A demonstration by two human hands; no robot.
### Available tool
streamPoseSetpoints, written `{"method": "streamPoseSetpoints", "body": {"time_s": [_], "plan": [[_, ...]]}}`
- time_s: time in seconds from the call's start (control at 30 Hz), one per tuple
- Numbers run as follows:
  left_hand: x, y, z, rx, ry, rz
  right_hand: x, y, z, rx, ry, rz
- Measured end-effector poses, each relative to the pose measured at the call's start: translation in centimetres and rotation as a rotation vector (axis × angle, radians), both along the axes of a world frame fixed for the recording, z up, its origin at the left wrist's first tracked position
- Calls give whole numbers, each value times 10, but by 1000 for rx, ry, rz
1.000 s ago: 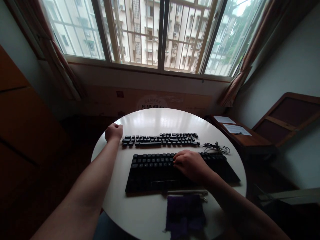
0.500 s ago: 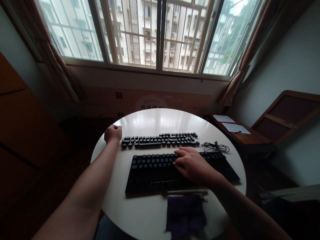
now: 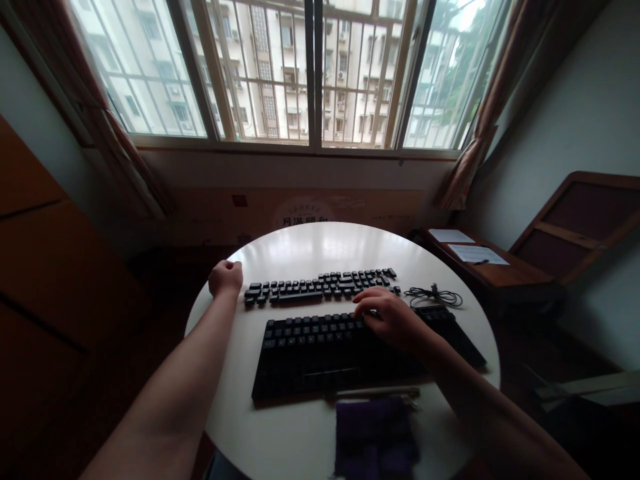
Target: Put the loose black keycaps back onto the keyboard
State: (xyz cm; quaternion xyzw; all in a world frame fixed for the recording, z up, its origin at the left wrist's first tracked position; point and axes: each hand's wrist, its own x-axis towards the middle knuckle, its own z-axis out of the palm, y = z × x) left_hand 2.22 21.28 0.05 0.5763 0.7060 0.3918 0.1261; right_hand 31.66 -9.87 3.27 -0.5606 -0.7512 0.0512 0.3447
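A black keyboard lies on the round white table, with keycaps seated in its upper rows and its lower part bare of them. My right hand hovers over its upper edge, palm down, with bent fingers held apart and nothing visible between them. Its fingertips point toward loose black keycaps, laid out in rows behind the keyboard. At the table's left edge my left hand rests as a closed fist beside the left end of those rows; the inside of the fist is hidden.
Right of the keycaps lies a coiled black cable. A dark purple cloth and a thin stick-like tool lie near the front. A wooden chair carrying papers stands at right, below the window.
My right hand has lifted from the keyboard's keys and shifted slightly right, its fingers now less flat. My left fist stays in place. The view has tilted slightly.
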Motion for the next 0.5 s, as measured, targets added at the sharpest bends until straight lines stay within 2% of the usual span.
{"method": "streamPoseSetpoints", "body": {"time_s": [0.07,0.17,0.27,0.5], "plan": [[-1,1,0,3,-10,2,1,1,-1,-7,-22,56],[-2,0,1,15,-32,8,-3,0,-1,-97,-111,142],[-4,-2,4,41,-70,18,-5,0,-2,-166,-154,135],[-15,-18,17,135,-148,-4,-1,4,-6,-131,-148,152]]}}
